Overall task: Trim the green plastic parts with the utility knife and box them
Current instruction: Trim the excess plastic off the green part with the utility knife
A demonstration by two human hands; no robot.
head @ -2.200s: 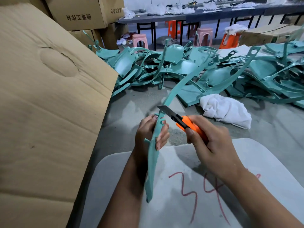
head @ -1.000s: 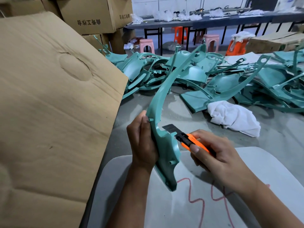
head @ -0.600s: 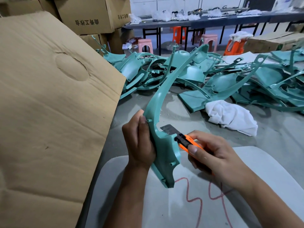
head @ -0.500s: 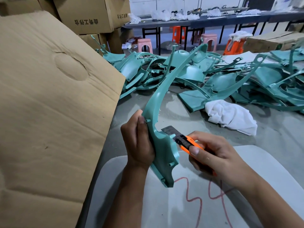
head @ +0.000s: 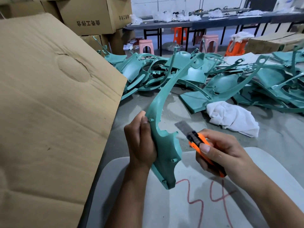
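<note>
Now: curved green part held upright, knife blade just clear of it

Upright between the two hands stands a long, curved teal-green plastic part (head: pixel 166 145). Its lower end is broad and flat-faced, with small round pegs along the edges and a notched step on the right side; above that it narrows into a slim arc that sweeps up and to the right, over the heap behind it. The left hand (head: pixel 141 139) has a closed grip around the part's left edge, thumb up along the rim. The right hand (head: pixel 220 152) has its grip closed on an orange-and-black utility knife (head: pixel 199 143), whose grey blade is extended and points up-left, near the notched edge but not touching it. The part's bottom tip hangs just above a pale grey rounded board (head: pixel 205 203) marked with red numerals. Beyond, on the grey counter (head: pixel 271 142), lies a tangled pile of matching teal-green plastic parts (head: pixel 213 74) and a crumpled white cloth (head: pixel 232 117). A big brown cardboard flap (head: pixel 49 104) fills the left side, with stacked cardboard cartons (head: pixel 88 15) behind it.
</note>
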